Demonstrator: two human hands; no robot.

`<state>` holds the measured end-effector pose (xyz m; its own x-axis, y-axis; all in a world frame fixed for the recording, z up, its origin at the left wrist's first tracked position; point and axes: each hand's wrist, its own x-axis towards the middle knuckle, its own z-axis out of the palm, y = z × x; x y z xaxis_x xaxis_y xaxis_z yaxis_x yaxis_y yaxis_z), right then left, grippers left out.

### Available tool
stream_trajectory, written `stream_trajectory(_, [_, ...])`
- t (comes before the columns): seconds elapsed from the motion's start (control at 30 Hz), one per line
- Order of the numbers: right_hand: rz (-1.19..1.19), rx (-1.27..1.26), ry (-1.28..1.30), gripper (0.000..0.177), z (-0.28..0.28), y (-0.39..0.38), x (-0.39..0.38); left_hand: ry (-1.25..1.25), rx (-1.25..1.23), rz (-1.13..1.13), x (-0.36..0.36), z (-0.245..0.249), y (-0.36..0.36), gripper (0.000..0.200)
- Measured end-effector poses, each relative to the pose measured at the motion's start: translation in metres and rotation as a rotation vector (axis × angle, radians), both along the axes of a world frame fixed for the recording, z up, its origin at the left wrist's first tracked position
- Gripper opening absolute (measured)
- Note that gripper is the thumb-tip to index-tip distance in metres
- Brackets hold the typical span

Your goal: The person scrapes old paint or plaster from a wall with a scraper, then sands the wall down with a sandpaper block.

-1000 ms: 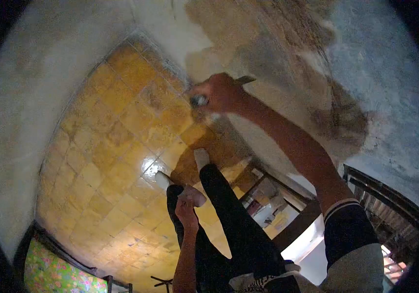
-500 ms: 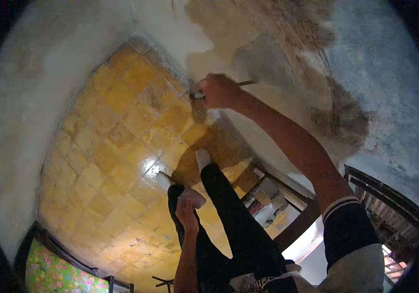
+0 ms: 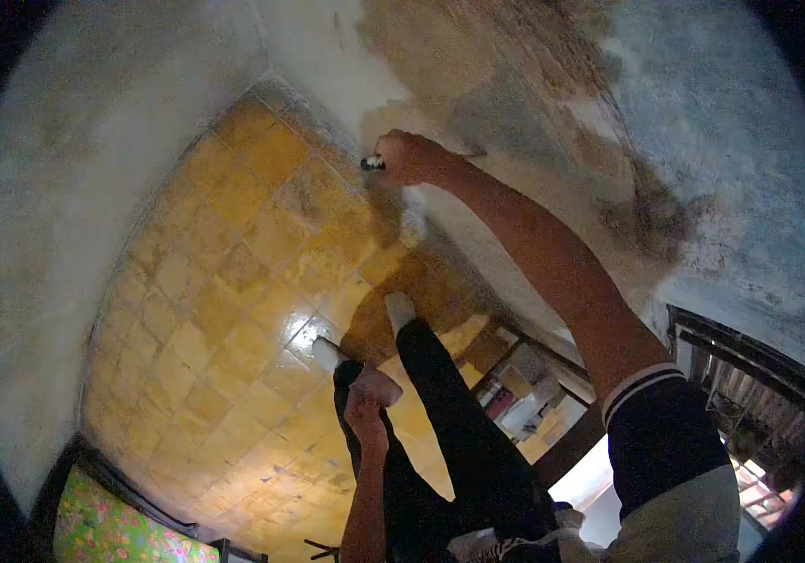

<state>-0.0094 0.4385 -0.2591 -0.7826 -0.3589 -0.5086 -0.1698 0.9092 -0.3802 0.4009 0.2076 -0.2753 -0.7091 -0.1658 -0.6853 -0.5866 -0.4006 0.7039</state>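
My right hand [image 3: 412, 158] is closed around a slim-handled tool [image 3: 373, 163] beside the stained lower wall [image 3: 524, 141]. A dark and shiny pale end of the tool shows in front of the fist, and a thin end sticks out behind it. I cannot make out what kind of tool it is, or whether it touches the wall. Down by my left knee, my left hand [image 3: 365, 418] is closed on a pale pinkish, rounded object [image 3: 382, 387]. The fingers partly hide that object.
Yellow floor tiles [image 3: 205, 319] meet the walls in a corner ahead. My feet [image 3: 400, 308] stand on them near the wall. Shelves with small items [image 3: 515, 403] stand at right, near a dark-framed opening [image 3: 740, 366]. A flowered green cloth [image 3: 121, 525] lies at lower left.
My right hand has moved slightly up and left along the wall, with the tool still in it. My left hand has shifted slightly right and down in the view, still holding the rounded object.
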Motion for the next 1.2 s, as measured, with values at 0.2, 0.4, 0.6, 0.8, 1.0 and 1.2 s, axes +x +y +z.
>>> stream_trajectory(0.2, [0.091,-0.042,0.108,0.026,-0.009,0.007,0.006,-0.066,-0.118,-0.069,0.015,-0.018,-0.021,0.027])
stream_trajectory(0.4, [0.048,-0.005,0.015,0.023,-0.004,0.007,0.000,-0.122,-0.059,-0.029,0.018,-0.020,-0.027,0.034])
stream_trajectory(0.6, [0.094,-0.114,0.133,0.019,-0.005,0.002,0.008,0.033,-0.103,-0.040,-0.006,-0.002,-0.007,0.026])
stream_trajectory(0.8, [0.140,-0.161,0.243,0.031,0.002,-0.005,0.014,-0.022,-0.085,-0.071,0.004,-0.020,-0.014,0.027])
stream_trajectory(1.0, [0.059,-0.168,0.028,0.035,0.001,-0.015,0.068,-0.008,-0.152,-0.049,-0.004,0.000,-0.023,0.026])
stream_trajectory(1.2, [-0.301,-0.280,-0.126,0.048,0.024,0.000,0.224,0.005,-0.226,-0.106,0.011,0.014,-0.050,0.026])
